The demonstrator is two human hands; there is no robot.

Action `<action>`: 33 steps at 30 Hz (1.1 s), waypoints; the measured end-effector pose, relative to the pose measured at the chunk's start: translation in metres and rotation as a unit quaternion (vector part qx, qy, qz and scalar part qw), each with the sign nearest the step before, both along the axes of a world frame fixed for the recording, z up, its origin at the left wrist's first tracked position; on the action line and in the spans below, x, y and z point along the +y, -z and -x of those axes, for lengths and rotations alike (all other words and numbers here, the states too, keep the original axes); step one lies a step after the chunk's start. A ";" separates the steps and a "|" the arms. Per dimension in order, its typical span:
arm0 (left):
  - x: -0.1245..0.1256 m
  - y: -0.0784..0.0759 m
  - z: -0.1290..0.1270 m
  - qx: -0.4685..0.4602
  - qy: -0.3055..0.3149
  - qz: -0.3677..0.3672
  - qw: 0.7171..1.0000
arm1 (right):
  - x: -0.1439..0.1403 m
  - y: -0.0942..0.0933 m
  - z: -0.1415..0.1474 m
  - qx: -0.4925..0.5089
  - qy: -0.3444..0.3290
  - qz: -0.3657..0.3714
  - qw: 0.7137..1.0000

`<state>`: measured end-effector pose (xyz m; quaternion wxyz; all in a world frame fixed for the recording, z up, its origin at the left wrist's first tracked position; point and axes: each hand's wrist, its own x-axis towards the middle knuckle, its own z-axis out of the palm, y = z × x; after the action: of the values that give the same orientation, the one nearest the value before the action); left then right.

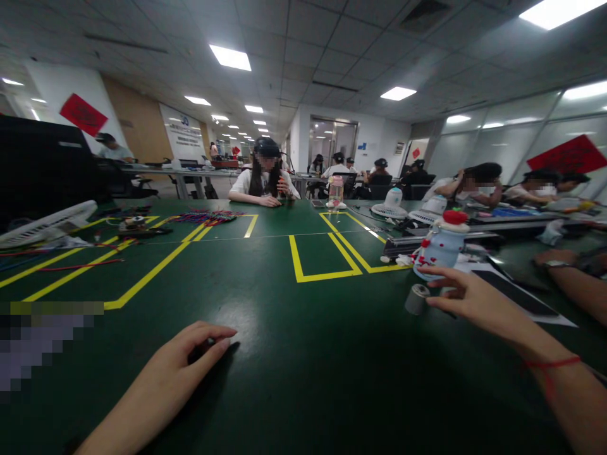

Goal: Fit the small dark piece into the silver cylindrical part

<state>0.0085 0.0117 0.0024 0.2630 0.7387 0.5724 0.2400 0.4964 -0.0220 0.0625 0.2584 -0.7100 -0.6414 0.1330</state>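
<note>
My left hand (190,360) lies palm down on the green table (303,354) at the lower left. Its fingers are curled together, with only dark shadow showing beneath them. My right hand (467,297) reaches in from the right with its fingers spread; a red string is tied around its wrist. Its thumb tip is at a small grey cylinder (417,299) lying on the table, and I cannot tell if they touch. Its forefinger points at the base of a white snowman-shaped bottle with a red cap (441,243) just behind. The hand grips nothing.
A dark phone on white paper (516,294) lies right of my hand, beside another person's forearm with a watch (569,268). Yellow tape boxes (327,256) mark the table. Coloured wires (208,217) and a white fan (47,222) lie left. A person (265,180) sits opposite.
</note>
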 end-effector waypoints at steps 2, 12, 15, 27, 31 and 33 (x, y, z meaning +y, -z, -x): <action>0.001 0.001 0.000 0.000 0.002 -0.001 1.000 | -0.001 0.009 0.004 -0.001 -0.004 -0.005 1.000; 0.000 0.001 0.001 -0.009 0.009 -0.013 1.000 | 0.012 0.015 0.176 0.110 -0.267 -0.079 0.954; -0.001 0.000 0.000 0.003 -0.005 -0.021 1.000 | 0.016 0.028 0.209 0.123 -0.328 -0.091 0.932; -0.007 -0.049 -0.094 -0.048 0.100 -0.159 0.981 | 0.019 0.055 0.213 0.252 -0.296 -0.029 0.921; -0.004 -0.052 -0.088 -0.077 0.077 -0.163 0.981 | 0.017 0.054 0.207 0.172 -0.290 -0.075 0.938; -0.003 -0.043 -0.081 -0.070 0.067 -0.147 0.984 | 0.016 0.056 0.204 0.143 -0.284 -0.095 0.943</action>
<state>0.0891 0.0090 0.0457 0.2068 0.7874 0.4601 0.3544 0.2922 -0.0058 0.0062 0.3650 -0.4442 -0.7824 0.2393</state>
